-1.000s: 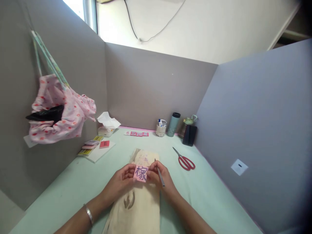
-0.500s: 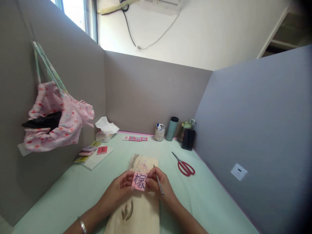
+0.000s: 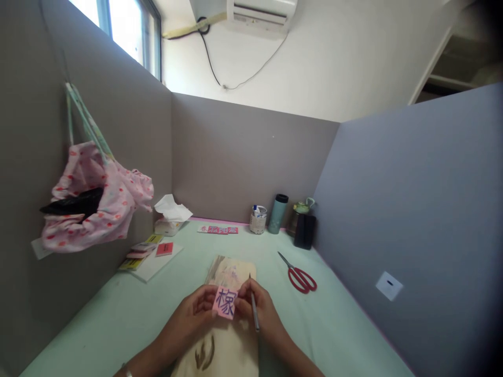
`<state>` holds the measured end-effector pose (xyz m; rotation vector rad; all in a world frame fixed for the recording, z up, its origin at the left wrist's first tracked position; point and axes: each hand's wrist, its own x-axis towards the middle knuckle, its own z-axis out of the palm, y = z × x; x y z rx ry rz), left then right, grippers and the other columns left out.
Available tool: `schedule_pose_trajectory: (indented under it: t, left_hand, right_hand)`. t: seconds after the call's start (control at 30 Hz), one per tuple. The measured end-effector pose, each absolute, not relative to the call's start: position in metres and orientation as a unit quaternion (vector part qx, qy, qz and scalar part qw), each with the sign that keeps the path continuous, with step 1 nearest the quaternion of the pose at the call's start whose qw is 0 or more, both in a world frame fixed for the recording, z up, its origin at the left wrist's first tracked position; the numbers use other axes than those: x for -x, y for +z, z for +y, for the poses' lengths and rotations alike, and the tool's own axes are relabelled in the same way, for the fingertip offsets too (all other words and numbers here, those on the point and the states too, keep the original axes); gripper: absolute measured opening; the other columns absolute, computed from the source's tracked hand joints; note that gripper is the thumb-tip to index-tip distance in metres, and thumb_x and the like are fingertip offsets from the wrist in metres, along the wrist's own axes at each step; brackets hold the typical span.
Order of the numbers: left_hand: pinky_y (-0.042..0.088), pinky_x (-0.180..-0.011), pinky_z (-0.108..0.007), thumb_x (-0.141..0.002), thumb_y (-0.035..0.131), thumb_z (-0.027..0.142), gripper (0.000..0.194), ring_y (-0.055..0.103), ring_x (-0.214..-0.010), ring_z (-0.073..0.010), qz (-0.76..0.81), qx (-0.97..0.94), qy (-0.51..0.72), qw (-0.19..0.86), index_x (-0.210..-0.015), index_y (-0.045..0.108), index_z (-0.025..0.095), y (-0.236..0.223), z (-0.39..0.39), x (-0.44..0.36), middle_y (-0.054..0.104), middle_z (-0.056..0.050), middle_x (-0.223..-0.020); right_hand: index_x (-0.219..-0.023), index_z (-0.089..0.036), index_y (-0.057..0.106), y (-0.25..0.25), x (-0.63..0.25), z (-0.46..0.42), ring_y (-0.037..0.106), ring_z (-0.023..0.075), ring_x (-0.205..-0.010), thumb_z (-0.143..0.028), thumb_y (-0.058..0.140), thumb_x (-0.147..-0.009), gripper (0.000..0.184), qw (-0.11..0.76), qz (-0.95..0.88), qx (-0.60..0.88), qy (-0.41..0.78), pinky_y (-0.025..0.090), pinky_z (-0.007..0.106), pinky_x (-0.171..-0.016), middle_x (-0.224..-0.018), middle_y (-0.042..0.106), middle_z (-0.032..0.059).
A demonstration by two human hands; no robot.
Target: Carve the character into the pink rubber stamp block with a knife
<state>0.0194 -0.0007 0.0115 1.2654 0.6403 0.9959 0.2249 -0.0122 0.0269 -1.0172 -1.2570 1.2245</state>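
Note:
Between both hands, over the board, is a small pink paper square [image 3: 225, 303] with a large purple character on it. My left hand [image 3: 196, 310] pinches its left edge. My right hand [image 3: 260, 303] has fingertips on the paper's right edge and also grips what looks like a slim grey craft knife [image 3: 255, 314], its pointed tip facing away from me. Under the hands lies a pale wooden board [image 3: 231, 348] with a dark brown mark and purple smudges. Red-handled scissors [image 3: 301, 278] rest to the right of the board, apart from my hands.
Pink and white paper pieces [image 3: 218, 230] lie in a row at the back. Nearby stand a jar of pens [image 3: 258, 222], a tumbler [image 3: 279, 214] and a dark phone [image 3: 305, 232]. Tissues [image 3: 168, 225] and notepads [image 3: 143, 251] are on the left. A polka-dot bag [image 3: 106, 193] hangs there.
The camera view has tilted up slightly, so everything sits a little lower. Both hands keep their hold on the pink paper, and the knife stays in the right hand.

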Motion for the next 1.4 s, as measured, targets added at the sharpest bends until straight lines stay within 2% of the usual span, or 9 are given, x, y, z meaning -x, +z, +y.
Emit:
schedule_pose_trajectory:
  t: [0.27,0.4,0.7,1.03,1.27,1.4]
  left_hand:
    - [0.052,-0.094,-0.039,-0.077,0.086,0.043,0.052,0.07,-0.104,-0.03,0.273,-0.568,0.427,0.648,-0.119,0.068,0.017,0.009,0.004,-0.017,0.076,-0.012,-0.11]
    - [0.051,-0.095,-0.039,-0.077,0.085,0.048,0.055,0.069,-0.106,-0.0308,0.278,-0.574,0.427,0.641,-0.12,0.068,0.017,0.01,0.003,-0.015,0.075,-0.012,-0.112]
    - [0.052,-0.091,-0.037,-0.077,0.083,0.048,0.05,0.069,-0.101,-0.0291,0.295,-0.581,0.436,0.621,-0.114,0.068,0.017,0.013,0.0,-0.018,0.075,-0.011,-0.106]
    - [0.049,-0.095,-0.038,-0.076,0.083,0.047,0.05,0.066,-0.106,-0.0288,0.31,-0.581,0.431,0.616,-0.114,0.068,0.017,0.024,-0.009,-0.019,0.074,-0.011,-0.11]
    - [0.049,-0.096,-0.04,-0.084,0.078,0.042,0.043,0.065,-0.106,-0.0281,0.31,-0.59,0.418,0.617,-0.118,0.067,0.017,0.032,-0.016,-0.016,0.071,-0.011,-0.112]
    - [0.05,-0.096,-0.039,-0.087,0.075,0.04,0.041,0.066,-0.106,-0.0271,0.312,-0.594,0.419,0.612,-0.12,0.067,0.018,0.034,-0.016,-0.014,0.071,-0.011,-0.113]
  right_hand:
    - [-0.075,-0.021,0.049,0.027,-0.223,-0.012,0.052,0.0108,-0.051,-0.053,0.09,-0.063,0.054,0.513,-0.518,0.421,0.54,0.037,0.022,-0.05,-0.058,0.057,-0.0055]
    - [-0.074,-0.021,0.046,0.03,-0.221,-0.014,0.051,0.01,-0.051,-0.047,0.093,-0.058,0.055,0.51,-0.518,0.426,0.539,0.037,0.021,-0.051,-0.061,0.059,-0.0055]
    - [-0.076,-0.022,0.046,0.03,-0.217,-0.021,0.043,0.0096,-0.053,-0.022,0.084,-0.062,0.04,0.511,-0.528,0.454,0.504,0.032,0.02,-0.049,-0.059,0.052,-0.0085]
    - [-0.077,-0.022,0.046,0.036,-0.218,-0.021,0.046,0.0106,-0.057,-0.02,0.077,-0.059,0.035,0.501,-0.527,0.449,0.519,0.037,0.021,-0.053,-0.064,0.053,-0.0081]
    - [-0.082,-0.024,0.046,0.034,-0.215,-0.024,0.049,0.012,-0.053,-0.015,0.065,-0.061,0.029,0.491,-0.518,0.45,0.537,0.039,0.022,-0.051,-0.062,0.052,-0.0096]
    - [-0.083,-0.024,0.048,0.039,-0.214,-0.027,0.051,0.0117,-0.054,-0.017,0.066,-0.065,0.027,0.49,-0.518,0.437,0.548,0.042,0.023,-0.054,-0.063,0.055,-0.0093]
